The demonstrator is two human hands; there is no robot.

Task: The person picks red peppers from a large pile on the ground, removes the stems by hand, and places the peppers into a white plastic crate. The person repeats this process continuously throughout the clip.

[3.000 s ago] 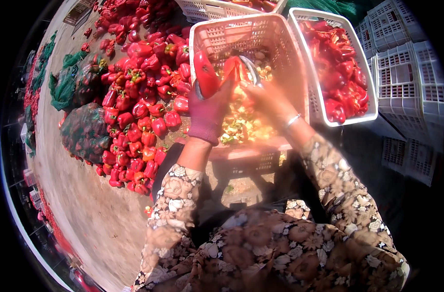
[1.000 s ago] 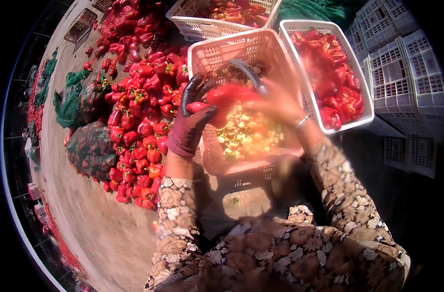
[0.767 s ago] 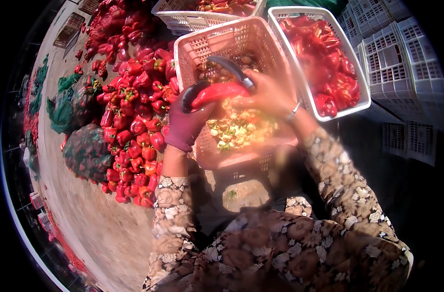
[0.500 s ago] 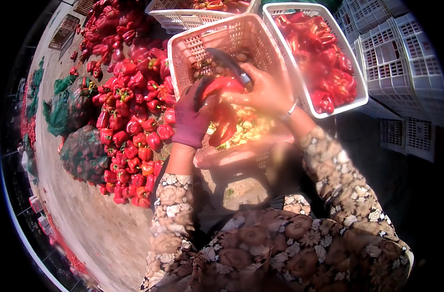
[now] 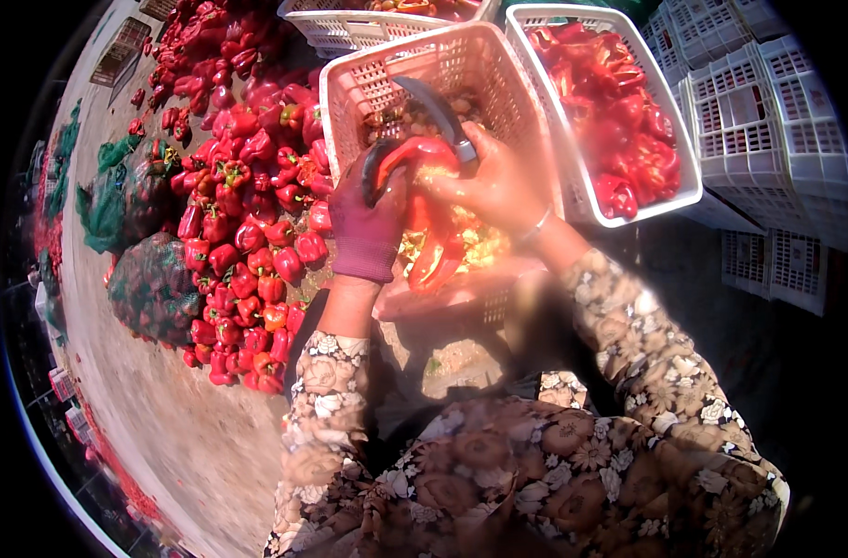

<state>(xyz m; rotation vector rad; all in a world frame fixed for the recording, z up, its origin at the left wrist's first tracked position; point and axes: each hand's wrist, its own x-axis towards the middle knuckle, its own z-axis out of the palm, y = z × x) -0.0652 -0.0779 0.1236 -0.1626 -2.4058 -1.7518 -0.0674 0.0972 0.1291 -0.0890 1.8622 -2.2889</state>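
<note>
A split red bell pepper (image 5: pixel 432 244) is between my hands above a pink plastic crate (image 5: pixel 528 84). My left hand (image 5: pixel 364 228), in a purple glove with dark fingertips, is closed around the pepper's left side. One long flap of the pepper hangs down below the fingers. My right hand (image 5: pixel 503 186), bare, is closed on a knife with a curved dark blade (image 5: pixel 431 104), which points up and left over the crate. The right fingers also touch the pepper's pale inner side. Pale yellow pepper scraps (image 5: pixel 480 246) lie in the crate.
A white crate (image 5: pixel 686 139) of opened red peppers stands to the right; another white crate (image 5: pixel 317 37) is behind. Whole red peppers (image 5: pixel 247 270) are heaped on the floor at left, beside green mesh sacks (image 5: pixel 154 288). Stacked white crates (image 5: pixel 749 121) stand at far right.
The right hand and the knife's handle end have shifted slightly left. The pepper has turned a little, and its hanging flap reaches lower. Both hands keep their holds.
</note>
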